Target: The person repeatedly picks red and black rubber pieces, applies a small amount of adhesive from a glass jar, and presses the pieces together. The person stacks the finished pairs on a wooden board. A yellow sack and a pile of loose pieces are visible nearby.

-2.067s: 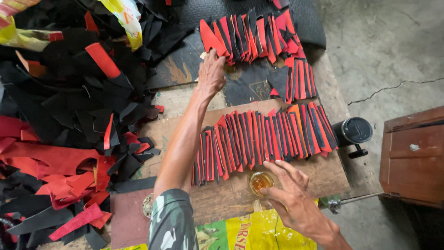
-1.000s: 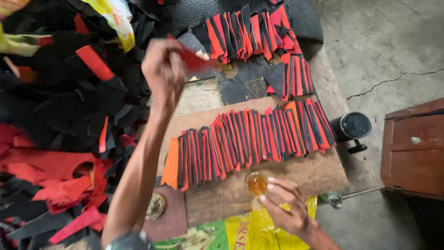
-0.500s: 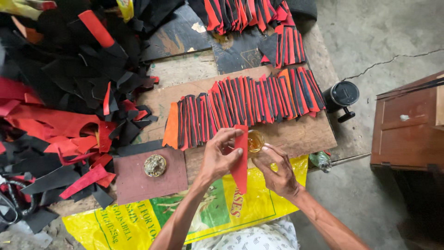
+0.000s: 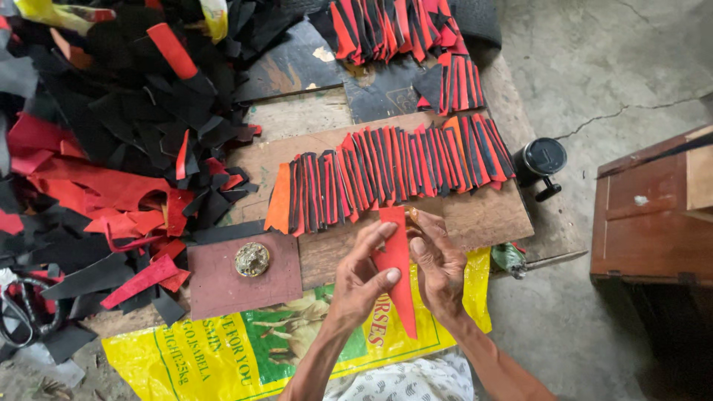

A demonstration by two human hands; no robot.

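Observation:
My left hand [image 4: 362,276] and my right hand [image 4: 436,261] together hold a long red tapered strip [image 4: 396,276], point towards me, over the wooden board [image 4: 486,219]. The left thumb and fingers pinch its left edge; the right fingers press its right edge near the top. A small amber object [image 4: 413,216] shows just above my right fingers. Beyond the hands, a row of overlapping red and black strips [image 4: 386,174] lies across the board.
A heap of black and red scraps [image 4: 111,148] fills the left. More red and black strips [image 4: 405,30] lie at the back. A brass ornament [image 4: 252,259] sits on a brown square. A black round tin [image 4: 541,157], a yellow sack [image 4: 223,349] and a wooden cabinet [image 4: 653,215] are nearby.
My left hand picked a red strip from the far pile and brought it back to the near board. Both hands now hold it together; the right hand has shifted onto the strip.

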